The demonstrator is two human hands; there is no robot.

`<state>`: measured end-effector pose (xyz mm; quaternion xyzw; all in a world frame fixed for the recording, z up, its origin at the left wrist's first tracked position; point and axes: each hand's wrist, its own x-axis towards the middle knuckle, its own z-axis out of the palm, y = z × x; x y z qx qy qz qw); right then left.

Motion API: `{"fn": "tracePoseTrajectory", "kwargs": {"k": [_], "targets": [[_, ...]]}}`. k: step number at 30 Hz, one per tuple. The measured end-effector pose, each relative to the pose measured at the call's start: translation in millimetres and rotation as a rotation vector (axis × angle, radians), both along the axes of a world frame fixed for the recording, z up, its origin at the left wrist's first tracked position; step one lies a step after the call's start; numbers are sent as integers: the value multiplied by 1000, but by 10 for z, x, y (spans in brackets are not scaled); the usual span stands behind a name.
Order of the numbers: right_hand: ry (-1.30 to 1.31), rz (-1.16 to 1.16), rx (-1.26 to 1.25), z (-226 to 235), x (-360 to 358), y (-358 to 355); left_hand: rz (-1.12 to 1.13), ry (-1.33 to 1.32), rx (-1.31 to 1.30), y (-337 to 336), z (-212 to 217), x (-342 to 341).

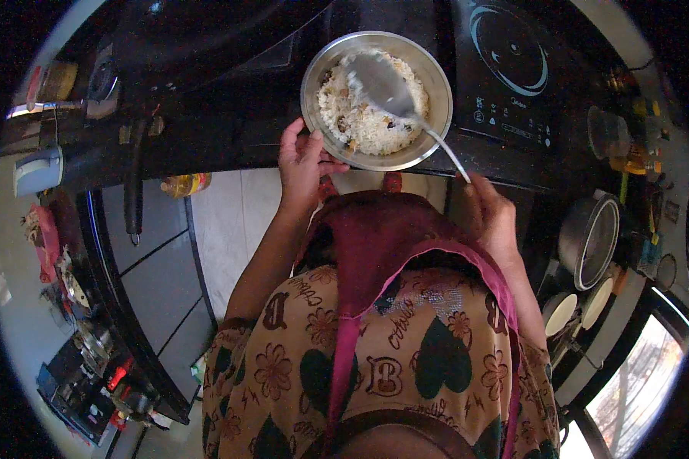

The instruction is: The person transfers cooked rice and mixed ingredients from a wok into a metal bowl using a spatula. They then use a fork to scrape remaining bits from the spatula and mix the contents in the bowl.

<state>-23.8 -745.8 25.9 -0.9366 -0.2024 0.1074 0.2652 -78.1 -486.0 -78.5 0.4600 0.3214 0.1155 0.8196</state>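
We pinch the steel bowl (376, 99) rim with our left hand (302, 157) while our right hand (491, 214) closes around the spoon (394, 96) handle's end, so the bowl may tip and spill rice (367, 122)

White rice (371, 115) flecked with brown is seen in a silver bowl (311, 73) on a black surface (230, 122). A tan dress (406, 367) is patterned with brown flowers and dark hearts, and a maroon scarf (383, 237) is edged in pink.

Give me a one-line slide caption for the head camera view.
Left hand steadies a steel bowl of rice while the right hand holds a spoon over it.
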Motion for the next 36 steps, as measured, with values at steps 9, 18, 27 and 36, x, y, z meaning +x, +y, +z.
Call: {"fn": "tracePoseTrajectory", "kwargs": {"k": [9, 18, 27, 36], "targets": [[-224, 64, -283, -264, 11, -199, -60, 36, 55, 1, -41, -6], [-403, 108, -360, 524, 153, 108, -15, 18, 42, -6, -85, -33], [-654, 530, -752, 890, 331, 714, 2, -1, 15, 5, -93, 1], [-707, 569, -973, 798, 221, 959, -1, 0, -20, -9, -54, 26]]}}
